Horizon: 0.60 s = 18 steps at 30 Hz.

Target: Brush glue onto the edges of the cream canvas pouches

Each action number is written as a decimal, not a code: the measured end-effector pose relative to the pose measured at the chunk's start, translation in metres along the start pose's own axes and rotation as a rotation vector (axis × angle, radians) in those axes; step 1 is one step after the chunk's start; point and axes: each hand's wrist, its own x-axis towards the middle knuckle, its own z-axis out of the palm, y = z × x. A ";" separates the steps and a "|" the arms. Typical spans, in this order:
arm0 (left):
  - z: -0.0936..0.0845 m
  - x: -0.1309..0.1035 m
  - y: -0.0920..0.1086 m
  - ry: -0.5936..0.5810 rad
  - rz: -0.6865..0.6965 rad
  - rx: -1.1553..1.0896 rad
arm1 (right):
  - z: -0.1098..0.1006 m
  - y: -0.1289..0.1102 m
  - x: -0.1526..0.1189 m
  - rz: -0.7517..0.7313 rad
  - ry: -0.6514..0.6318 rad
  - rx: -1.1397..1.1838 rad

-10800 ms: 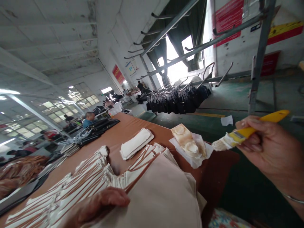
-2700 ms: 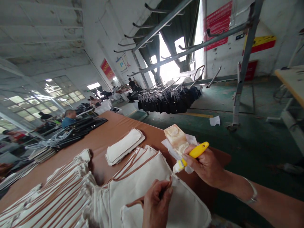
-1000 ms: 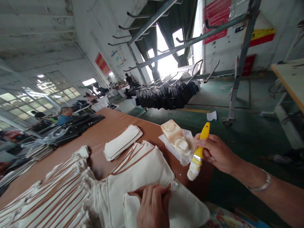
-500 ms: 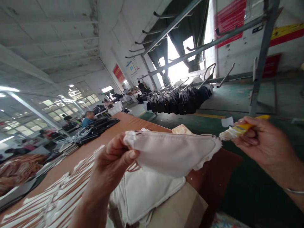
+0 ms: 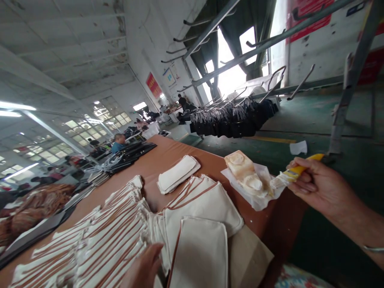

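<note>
The right hand [image 5: 315, 182] is bare, and the part of the forearm that shows is bare too. Around that wrist, at the right edge, runs a thin bracelet [image 5: 373, 249], silver-coloured, smooth and rounded like a plain metal bangle. The left hand [image 5: 144, 267], at the near edge, is also bare and somewhat blurred. At the near right shows a patch of clothing [image 5: 300, 279], whitish with reddish and blue patterning, too blurred to make out the motif or kind of garment.
</note>
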 end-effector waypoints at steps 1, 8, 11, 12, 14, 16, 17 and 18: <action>0.011 0.007 0.013 -0.042 -0.023 0.009 | 0.004 0.008 -0.002 0.038 0.000 0.004; 0.072 0.058 0.050 0.016 -0.314 0.199 | 0.014 0.047 -0.022 0.148 0.018 -0.069; 0.081 0.061 0.042 0.036 -0.350 0.105 | 0.011 0.056 -0.026 0.153 0.032 -0.135; 0.084 0.060 0.041 0.028 -0.340 0.052 | 0.010 0.060 -0.026 0.151 0.031 -0.153; 0.091 0.056 0.043 -0.004 -0.304 -0.074 | 0.012 0.070 -0.027 0.146 -0.006 -0.177; 0.099 0.049 0.049 -0.043 -0.268 -0.193 | 0.018 0.080 -0.028 0.131 -0.064 -0.199; 0.104 0.046 0.053 -0.060 -0.252 -0.253 | 0.022 0.085 -0.028 0.120 -0.091 -0.215; 0.108 0.041 0.058 -0.074 -0.239 -0.326 | 0.027 0.089 -0.028 0.104 -0.108 -0.238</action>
